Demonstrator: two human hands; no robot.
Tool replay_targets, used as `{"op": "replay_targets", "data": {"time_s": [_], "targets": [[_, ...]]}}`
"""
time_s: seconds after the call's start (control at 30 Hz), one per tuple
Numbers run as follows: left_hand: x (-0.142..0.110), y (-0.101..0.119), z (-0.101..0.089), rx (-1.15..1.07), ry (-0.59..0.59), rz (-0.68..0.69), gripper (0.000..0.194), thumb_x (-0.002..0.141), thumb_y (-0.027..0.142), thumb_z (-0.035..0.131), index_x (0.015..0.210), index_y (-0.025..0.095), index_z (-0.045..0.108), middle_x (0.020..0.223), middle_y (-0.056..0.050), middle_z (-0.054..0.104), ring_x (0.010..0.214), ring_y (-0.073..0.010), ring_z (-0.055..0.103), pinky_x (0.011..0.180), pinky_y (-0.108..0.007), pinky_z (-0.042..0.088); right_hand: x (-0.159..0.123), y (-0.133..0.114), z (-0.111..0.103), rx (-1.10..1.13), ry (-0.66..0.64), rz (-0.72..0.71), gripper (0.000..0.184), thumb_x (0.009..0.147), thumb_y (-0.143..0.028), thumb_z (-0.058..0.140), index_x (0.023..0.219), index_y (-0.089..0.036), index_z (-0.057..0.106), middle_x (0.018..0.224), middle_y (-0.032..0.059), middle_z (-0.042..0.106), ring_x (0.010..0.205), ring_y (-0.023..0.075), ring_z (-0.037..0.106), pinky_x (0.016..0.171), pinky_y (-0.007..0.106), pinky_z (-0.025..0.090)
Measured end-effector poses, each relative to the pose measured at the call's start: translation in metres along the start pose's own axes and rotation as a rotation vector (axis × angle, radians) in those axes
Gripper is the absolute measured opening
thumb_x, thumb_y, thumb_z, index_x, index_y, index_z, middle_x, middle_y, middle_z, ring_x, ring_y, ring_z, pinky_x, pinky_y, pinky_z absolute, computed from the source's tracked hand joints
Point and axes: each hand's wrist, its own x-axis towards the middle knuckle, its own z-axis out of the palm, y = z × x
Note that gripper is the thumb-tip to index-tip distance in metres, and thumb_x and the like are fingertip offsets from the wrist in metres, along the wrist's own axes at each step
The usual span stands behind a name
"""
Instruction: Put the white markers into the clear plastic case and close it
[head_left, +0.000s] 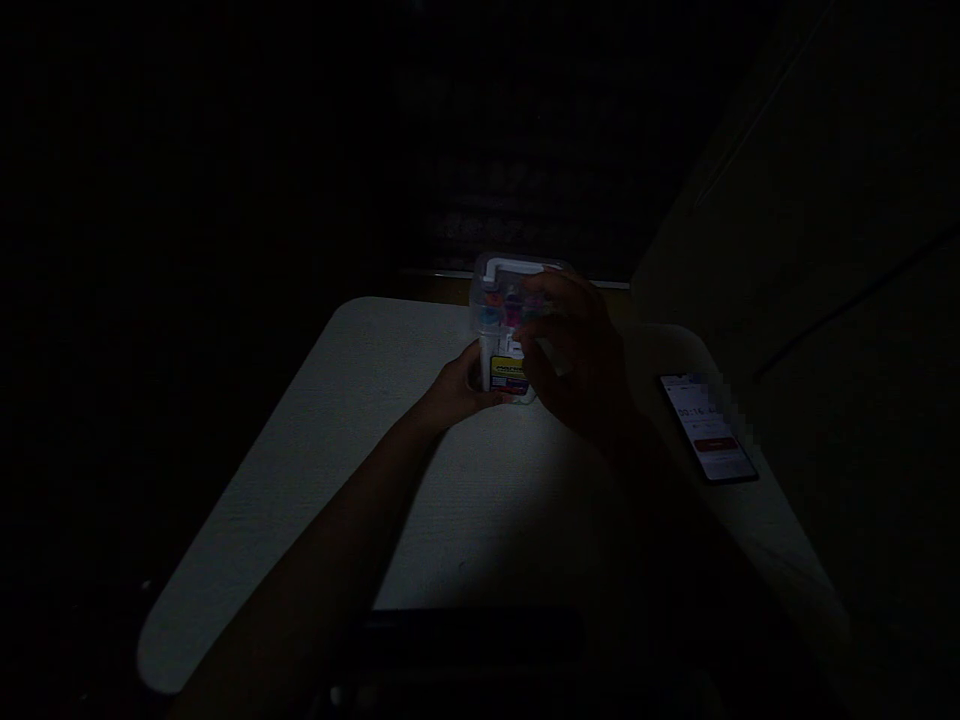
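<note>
A marker box (491,345) with a clear lid, a white handle and a yellow and purple label stands on the table at its far side. Colourful marker tops show through the lid, which looks closed. My left hand (454,390) grips the lower left side of the box, thumb across the front by the label. At the right front of the box, my right hand (577,350) has its fingers bent against the lid and the white latch (514,346). That hand covers the box's right side, and the gloom blurs its exact finger contact.
The pale table (300,480) has rounded corners and fills the middle of the view. A phone (709,430) with a lit timer screen lies near its right edge. A wall rises at the right, and darkness hides the surroundings.
</note>
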Motion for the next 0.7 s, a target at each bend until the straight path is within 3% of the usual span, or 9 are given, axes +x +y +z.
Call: {"op": "replay_targets", "data": {"time_s": [0.23, 0.37, 0.53, 0.7], "targets": [[0.0, -0.001, 0.0, -0.018, 0.003, -0.013, 0.072, 0.056, 0.023, 0.081, 0.12, 0.016, 0.048, 0.116, -0.013, 0.061, 0.106, -0.031, 0.059, 0.092, -0.048, 0.047, 0.003, 0.007, -0.006, -0.059, -0.034, -0.077, 0.022, 0.085, -0.025, 0.043, 0.102, -0.027, 0.056, 0.122, 0.0035, 0.057, 0.123, 0.0187, 0.046, 0.106, 0.04, 0.038], [-0.001, -0.001, -0.002, -0.019, -0.01, -0.022, 0.075, 0.054, 0.022, 0.082, 0.121, 0.015, 0.047, 0.116, -0.014, 0.061, 0.106, -0.031, 0.059, 0.093, -0.048, 0.047, 0.004, 0.019, -0.016, -0.01, -0.069, -0.089, 0.032, 0.086, -0.032, 0.047, 0.115, -0.022, 0.054, 0.124, 0.0087, 0.057, 0.122, 0.0202, 0.048, 0.104, 0.037, 0.04], [-0.002, 0.001, -0.002, -0.022, -0.071, -0.044, 0.069, 0.054, 0.023, 0.082, 0.115, 0.014, 0.052, 0.114, -0.013, 0.063, 0.103, -0.0303, 0.061, 0.091, -0.047, 0.048, -0.002, 0.036, -0.02, 0.059, -0.09, 0.033, 0.054, 0.081, -0.051, 0.054, 0.128, -0.026, 0.045, 0.137, 0.0078, 0.046, 0.128, 0.0242, 0.043, 0.102, 0.044, 0.042], [-0.003, 0.002, -0.002, -0.033, -0.119, -0.041, 0.064, 0.055, 0.025, 0.082, 0.112, 0.014, 0.053, 0.107, -0.012, 0.066, 0.097, -0.0286, 0.064, 0.087, -0.046, 0.051, -0.003, 0.032, -0.02, 0.113, -0.018, 0.148, 0.05, 0.082, -0.054, 0.052, 0.125, -0.028, 0.048, 0.129, 0.0059, 0.054, 0.119, 0.0231, 0.053, 0.094, 0.04, 0.05]]}}
